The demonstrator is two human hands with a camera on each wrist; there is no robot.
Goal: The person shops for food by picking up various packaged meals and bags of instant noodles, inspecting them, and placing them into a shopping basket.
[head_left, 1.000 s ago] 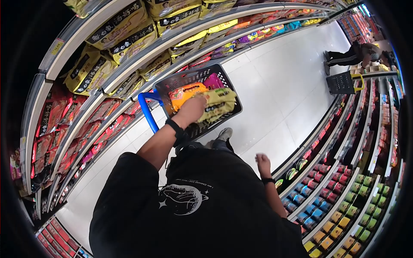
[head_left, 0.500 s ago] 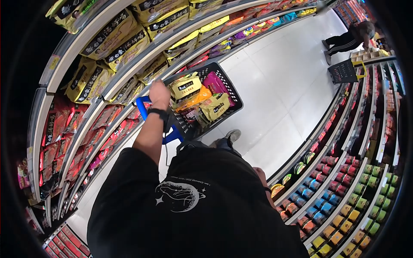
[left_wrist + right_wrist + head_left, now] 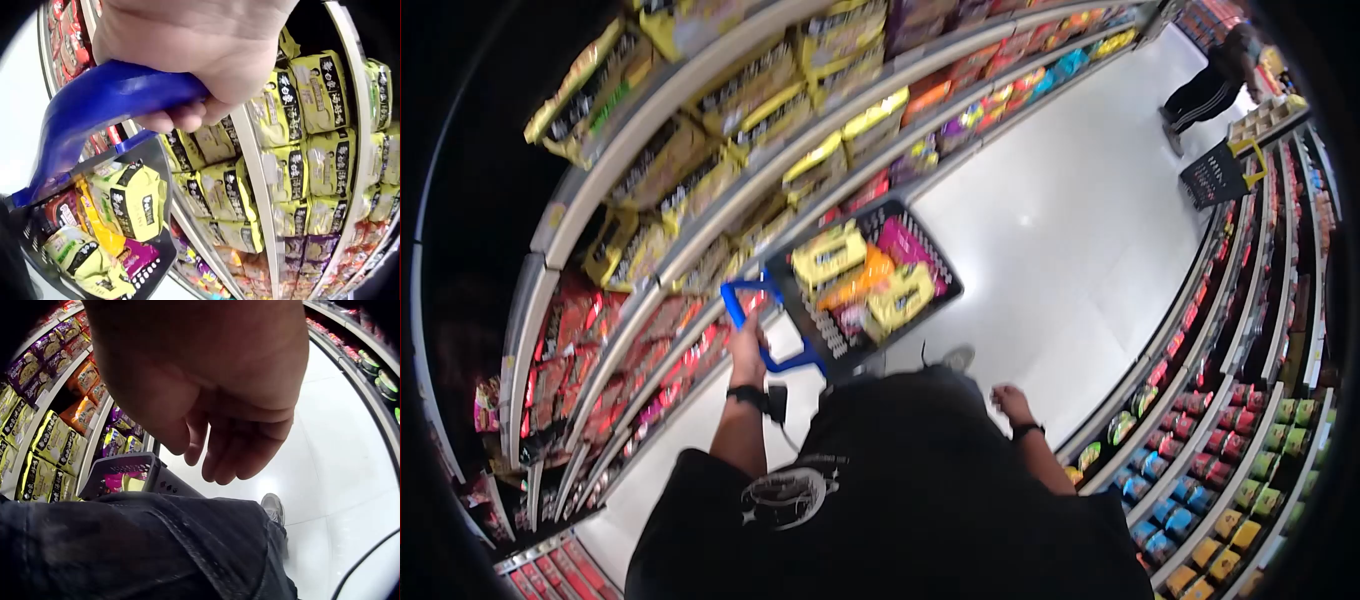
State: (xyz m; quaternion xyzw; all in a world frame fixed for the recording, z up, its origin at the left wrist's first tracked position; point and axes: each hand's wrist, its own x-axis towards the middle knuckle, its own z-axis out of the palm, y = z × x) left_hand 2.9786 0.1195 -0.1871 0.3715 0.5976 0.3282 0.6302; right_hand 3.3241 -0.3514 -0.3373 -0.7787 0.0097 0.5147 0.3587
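My left hand [image 3: 747, 350] grips the blue handle [image 3: 788, 362] of a dark grey basket [image 3: 832, 335]; the left wrist view shows the fingers curled round the blue bar [image 3: 125, 90]. Inside the basket lie two yellow packets [image 3: 829, 254] [image 3: 900, 297], an orange one [image 3: 858, 279] between them and a magenta one [image 3: 912, 252] at the far side. My right hand [image 3: 1012, 402] hangs beside my body, its fingers loosely bent and holding nothing, as the right wrist view also shows of the hand [image 3: 212, 394].
Shelves of yellow and red packets [image 3: 750, 85] run along the left, close to the basket. On the right stand shelves of coloured tubs [image 3: 1190, 450]. Pale floor [image 3: 1050, 220] lies between. Farther off, a person in dark trousers [image 3: 1205, 95] bends near a black basket [image 3: 1215, 178].
My left hand has moved from a yellow packet in the basket to the blue handle and now grips it. That packet lies inside near the handle. The far person's basket has shifted slightly in view.
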